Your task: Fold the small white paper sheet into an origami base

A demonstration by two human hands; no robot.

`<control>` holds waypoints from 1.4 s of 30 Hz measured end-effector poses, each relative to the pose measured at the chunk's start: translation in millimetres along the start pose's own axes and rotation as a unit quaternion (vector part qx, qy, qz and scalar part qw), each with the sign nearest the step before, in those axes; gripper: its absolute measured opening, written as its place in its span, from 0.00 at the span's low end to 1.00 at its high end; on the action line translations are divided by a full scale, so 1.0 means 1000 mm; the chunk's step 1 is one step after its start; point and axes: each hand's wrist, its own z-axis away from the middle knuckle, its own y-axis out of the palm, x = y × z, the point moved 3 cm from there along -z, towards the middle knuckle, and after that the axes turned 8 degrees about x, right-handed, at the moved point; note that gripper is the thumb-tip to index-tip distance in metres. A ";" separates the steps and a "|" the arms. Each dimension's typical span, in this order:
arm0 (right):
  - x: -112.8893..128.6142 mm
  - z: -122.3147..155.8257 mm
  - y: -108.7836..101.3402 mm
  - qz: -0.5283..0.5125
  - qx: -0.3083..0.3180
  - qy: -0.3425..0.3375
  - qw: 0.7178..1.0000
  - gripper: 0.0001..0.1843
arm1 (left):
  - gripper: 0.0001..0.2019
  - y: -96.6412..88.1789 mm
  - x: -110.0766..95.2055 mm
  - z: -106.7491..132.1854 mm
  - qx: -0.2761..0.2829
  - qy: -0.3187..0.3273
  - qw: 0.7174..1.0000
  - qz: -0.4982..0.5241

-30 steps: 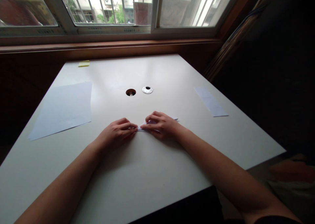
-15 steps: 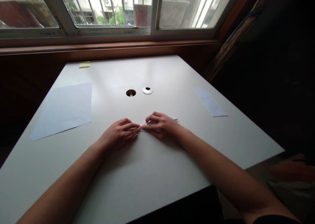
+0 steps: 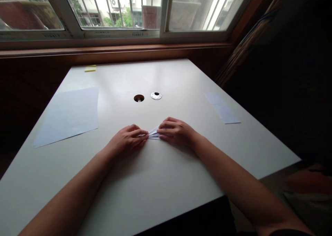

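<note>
A small folded piece of white paper [image 3: 154, 133] lies flat on the white table [image 3: 155, 180], mostly hidden under my hands. My left hand [image 3: 127, 140] pinches its left tip between curled fingers. My right hand [image 3: 176, 132] rests on the paper's right part, fingers bent and pressing it against the table. Only a narrow pointed wedge of the paper shows between the two hands.
A large white sheet [image 3: 67, 115] lies at the left, a narrow paper strip [image 3: 222, 108] at the right, a yellow sticky pad [image 3: 90, 68] at the far left corner. A cable hole [image 3: 139, 98] and its round cap [image 3: 156, 95] sit mid-table. A window runs behind.
My right hand has slid a little to the right along the folded paper, exposing more of its pointed left end. My left hand has stayed in place.
</note>
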 end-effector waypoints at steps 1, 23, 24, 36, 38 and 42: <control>0.000 0.000 0.000 0.002 0.001 0.000 1.000 0.11 | 0.14 0.000 0.000 0.000 -0.003 0.000 1.000 0.001; 0.003 0.000 0.002 -0.003 -0.011 -0.003 1.000 0.11 | 0.19 0.016 -0.009 -0.004 0.044 -0.016 0.999 -0.028; 0.004 0.000 0.002 -0.006 -0.013 -0.003 1.000 0.10 | 0.19 0.016 -0.009 -0.003 0.042 -0.015 0.999 -0.025; -0.016 0.010 -0.007 -0.028 -0.044 0.037 0.998 0.13 | 0.16 0.016 -0.007 -0.002 0.049 -0.003 0.998 -0.025; -0.019 0.012 -0.007 -0.037 -0.051 0.048 0.997 0.10 | 0.16 0.015 -0.007 -0.002 0.041 -0.004 0.999 -0.022; -0.019 0.011 -0.003 -0.057 -0.048 0.073 0.995 0.05 | 0.15 0.015 -0.008 -0.002 0.032 -0.006 0.999 -0.014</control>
